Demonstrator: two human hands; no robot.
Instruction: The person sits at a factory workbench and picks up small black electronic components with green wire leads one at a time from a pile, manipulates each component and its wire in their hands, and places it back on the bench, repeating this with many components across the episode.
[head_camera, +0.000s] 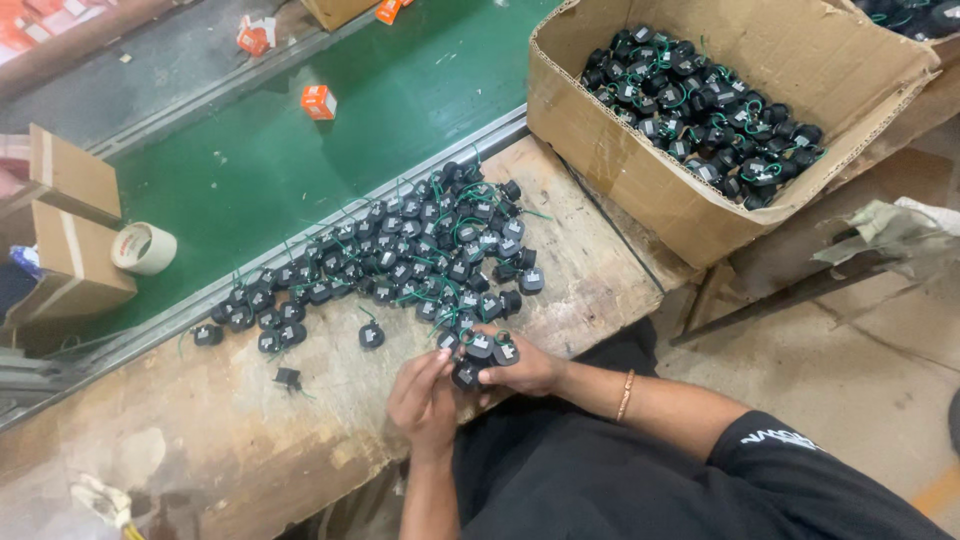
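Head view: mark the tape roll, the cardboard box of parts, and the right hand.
tape roll (144, 248), head view, on its white outer wall.
cardboard box (640, 195), head view, on its near side wall.
right hand (522, 366), head view, on the back of the hand, which grips several small black parts (480, 347).

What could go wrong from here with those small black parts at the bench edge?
1. The right hand grips several black parts at once right over the bench edge; one could slip to the floor.
2. The green wires in the pile look tangled, so lifting one part may drag others.
3. The pile reaches the green conveyor; strays might roll onto it.
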